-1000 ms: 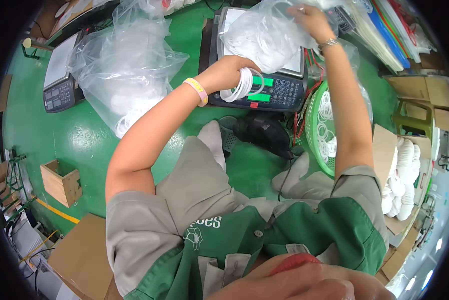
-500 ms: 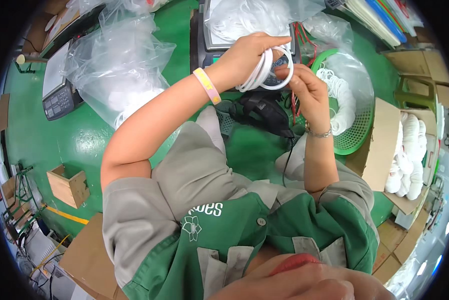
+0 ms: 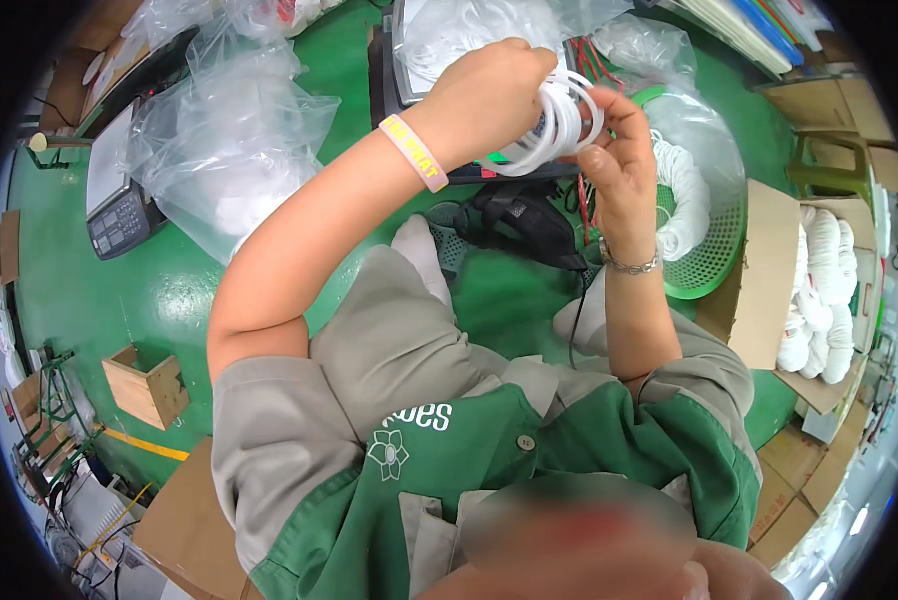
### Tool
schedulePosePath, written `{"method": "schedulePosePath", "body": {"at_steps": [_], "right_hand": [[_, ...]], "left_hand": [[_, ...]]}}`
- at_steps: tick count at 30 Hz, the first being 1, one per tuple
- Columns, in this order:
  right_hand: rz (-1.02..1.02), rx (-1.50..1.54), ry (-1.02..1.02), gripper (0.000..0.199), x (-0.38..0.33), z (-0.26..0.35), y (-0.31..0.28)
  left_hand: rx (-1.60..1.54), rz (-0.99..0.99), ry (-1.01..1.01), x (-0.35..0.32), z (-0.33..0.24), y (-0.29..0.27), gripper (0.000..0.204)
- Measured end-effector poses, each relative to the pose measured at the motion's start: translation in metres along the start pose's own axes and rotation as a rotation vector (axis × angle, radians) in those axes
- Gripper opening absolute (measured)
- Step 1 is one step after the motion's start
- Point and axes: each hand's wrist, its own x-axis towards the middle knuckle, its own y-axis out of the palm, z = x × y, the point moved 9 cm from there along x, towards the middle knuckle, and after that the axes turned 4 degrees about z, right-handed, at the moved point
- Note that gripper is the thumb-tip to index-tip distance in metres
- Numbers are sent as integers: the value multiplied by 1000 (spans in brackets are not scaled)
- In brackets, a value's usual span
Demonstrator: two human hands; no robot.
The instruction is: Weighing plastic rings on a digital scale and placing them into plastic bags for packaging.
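Note:
My left hand (image 3: 497, 92) is closed round a bunch of white flexible rings (image 3: 565, 128), held above a dark scale (image 3: 384, 80). The rings fan out to the right of its fingers. My right hand (image 3: 624, 160) is at their right side, thumb and forefinger apart, with the fingertips close to the outermost ring; whether they touch it I cannot tell. On the scale, behind my left hand, lies a clear plastic bag (image 3: 439, 35) of white rings.
A green basket (image 3: 734, 240) with coiled white cord (image 3: 684, 225) stands at the right, beside a carton (image 3: 764, 270) and white bundles (image 3: 819, 290). A second scale (image 3: 119, 225) and a large clear bag (image 3: 254, 150) are at the left. A black bag (image 3: 524, 222) lies between my feet.
My right thumb and forefinger have parted from their pinch on a ring. My left hand has shifted slightly up, and the rings now spread in a wider fan.

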Motion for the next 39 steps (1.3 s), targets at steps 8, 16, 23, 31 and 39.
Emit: {"method": "schedulePosePath", "body": {"at_steps": [8,16,23,31,39], "right_hand": [[-79,-98,99,43,9,-16,-20],[-451,-362,-22,25,-6,9,-129],[-892,-746,68,28,-63,-8,-276],[-451,-1296,641,54,-124,-162,-333],[-408,-1033,622,28,-114,-175,-308]], "left_hand": [[-239,192,20,21,-11,13,15],[-562,57,-235,25,46,-11,26],[-605,-279,-270,19,87,-44,47],[-657,-278,-432,50,81,-39,85],[-93,-205,-345,72,131,-27,55]]}}
